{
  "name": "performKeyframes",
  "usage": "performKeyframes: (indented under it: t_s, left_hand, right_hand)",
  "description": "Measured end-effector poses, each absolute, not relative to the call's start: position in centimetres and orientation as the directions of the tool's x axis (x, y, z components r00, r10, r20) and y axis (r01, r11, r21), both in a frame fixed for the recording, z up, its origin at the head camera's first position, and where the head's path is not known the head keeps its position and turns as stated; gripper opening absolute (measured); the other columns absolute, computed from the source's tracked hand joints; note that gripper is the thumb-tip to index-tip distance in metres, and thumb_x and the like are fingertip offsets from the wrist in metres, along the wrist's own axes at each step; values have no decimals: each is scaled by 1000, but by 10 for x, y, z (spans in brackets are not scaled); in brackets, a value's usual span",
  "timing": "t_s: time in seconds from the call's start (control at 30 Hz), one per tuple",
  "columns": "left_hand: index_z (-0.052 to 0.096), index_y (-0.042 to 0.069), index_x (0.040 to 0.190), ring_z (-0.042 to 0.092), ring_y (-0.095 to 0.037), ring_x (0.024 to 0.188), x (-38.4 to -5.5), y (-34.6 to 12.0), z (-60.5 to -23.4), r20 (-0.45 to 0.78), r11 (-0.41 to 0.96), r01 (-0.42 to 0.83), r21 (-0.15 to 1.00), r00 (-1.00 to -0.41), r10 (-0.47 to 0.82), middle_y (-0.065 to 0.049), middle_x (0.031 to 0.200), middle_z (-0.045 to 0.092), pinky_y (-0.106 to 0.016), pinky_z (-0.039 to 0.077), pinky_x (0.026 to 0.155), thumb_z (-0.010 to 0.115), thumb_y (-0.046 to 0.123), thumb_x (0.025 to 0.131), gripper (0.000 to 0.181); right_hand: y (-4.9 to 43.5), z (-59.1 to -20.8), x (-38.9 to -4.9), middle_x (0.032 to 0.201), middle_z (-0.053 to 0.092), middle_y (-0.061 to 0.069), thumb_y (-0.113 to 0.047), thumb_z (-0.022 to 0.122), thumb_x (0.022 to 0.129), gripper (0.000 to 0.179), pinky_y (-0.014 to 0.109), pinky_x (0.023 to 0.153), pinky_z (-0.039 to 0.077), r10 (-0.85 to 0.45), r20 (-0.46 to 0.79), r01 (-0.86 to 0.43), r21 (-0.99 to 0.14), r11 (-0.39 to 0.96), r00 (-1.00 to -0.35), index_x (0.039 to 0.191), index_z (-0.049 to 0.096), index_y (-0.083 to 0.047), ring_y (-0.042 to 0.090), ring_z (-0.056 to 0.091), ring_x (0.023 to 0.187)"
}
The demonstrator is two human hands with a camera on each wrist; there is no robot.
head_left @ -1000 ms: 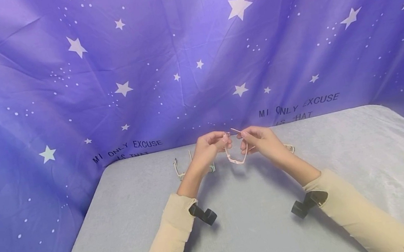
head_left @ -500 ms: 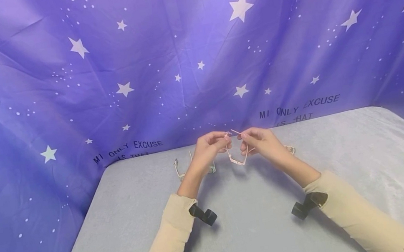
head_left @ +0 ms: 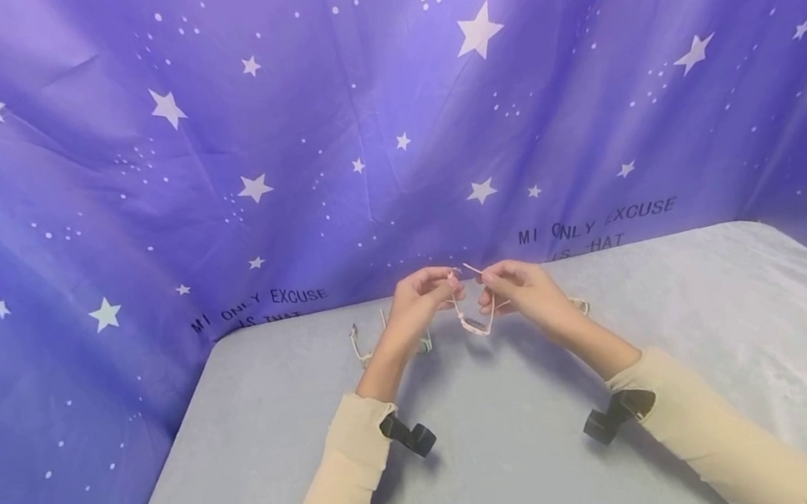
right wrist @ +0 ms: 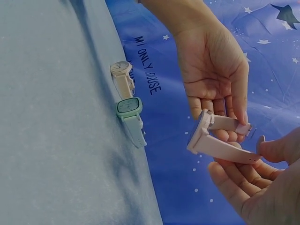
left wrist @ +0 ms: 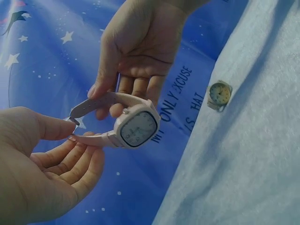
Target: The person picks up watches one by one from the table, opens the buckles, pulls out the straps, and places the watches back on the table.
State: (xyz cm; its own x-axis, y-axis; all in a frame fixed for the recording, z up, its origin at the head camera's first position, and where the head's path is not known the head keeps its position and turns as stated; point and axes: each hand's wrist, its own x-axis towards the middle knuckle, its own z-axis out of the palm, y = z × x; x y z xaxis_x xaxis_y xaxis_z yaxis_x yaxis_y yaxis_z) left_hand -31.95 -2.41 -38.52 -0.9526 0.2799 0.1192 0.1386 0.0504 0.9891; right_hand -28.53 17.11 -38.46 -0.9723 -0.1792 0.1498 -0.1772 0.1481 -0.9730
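Observation:
A pink wristwatch (left wrist: 139, 126) with a rounded square case hangs between my two hands above the table's far part, its strap unfastened. My left hand (head_left: 420, 296) pinches the strap's buckle end (left wrist: 74, 123) between thumb and fingers. The strap end with the holes (right wrist: 234, 152) is pinched by my right hand (head_left: 525, 287). In the left wrist view the dial faces the camera, while in the right wrist view the watch shows edge-on. A small gap separates the strap's two ends.
Beyond my left forearm a mint green watch (right wrist: 129, 108) and a cream watch (right wrist: 123, 75) lie on the grey cloth-covered table (head_left: 512, 457). Another watch (left wrist: 219, 93) lies on the right, partly behind my right hand in the head view. A purple star-print curtain (head_left: 326, 110) hangs behind.
The head view has tilted up slightly, so everything sits a little lower in it. Both hands keep their hold on the pink wristwatch, whose case has turned slightly.

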Motion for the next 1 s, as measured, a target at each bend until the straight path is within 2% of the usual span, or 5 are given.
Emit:
performKeyframes:
  t_s: [0.13,0.33,0.5,0.77,1.0]
  left_hand:
    - [65,-6,122,74,-18,91,-317,-24,-384,134,23,147,989,-947,291,-25,113,73,-40,61,93,67,7,94,31]
    - [63,-6,125,75,-22,96,-316,-26,-381,139,6,147,989,-945,297,-24,115,73,-37,61,93,66,8,94,34]
    - [63,-8,125,74,-20,95,-316,-28,-379,124,17,135,991,-946,301,-25,114,73,-38,62,92,66,9,95,34]
    - [67,-5,119,74,-19,85,-320,-28,-374,72,89,101,991,-957,280,-22,104,75,-36,64,84,64,13,96,29]
    - [67,-8,116,72,-14,73,-326,-26,-369,1,104,27,994,-970,245,-14,92,74,-33,65,77,64,12,96,28]
  right_hand:
    - [172,-384,-284,96,72,18,-10,53,105,31,48,91,61,-166,154,-178,-974,140,-974,123,55,15,11,71,79]
    - [174,-383,-283,102,72,26,-10,53,105,32,44,90,62,-155,167,-189,-972,143,-974,124,55,15,11,73,81]
    - [178,-379,-284,108,71,29,-13,52,106,33,42,91,61,-145,159,-183,-968,170,-976,126,55,13,12,74,85]
    - [179,-375,-286,111,70,30,-14,52,106,34,35,88,62,-145,158,-182,-969,169,-977,127,54,13,13,75,88]
    - [176,-371,-290,112,70,31,-16,52,107,34,35,88,62,-157,153,-179,-970,166,-976,126,54,13,12,75,87]
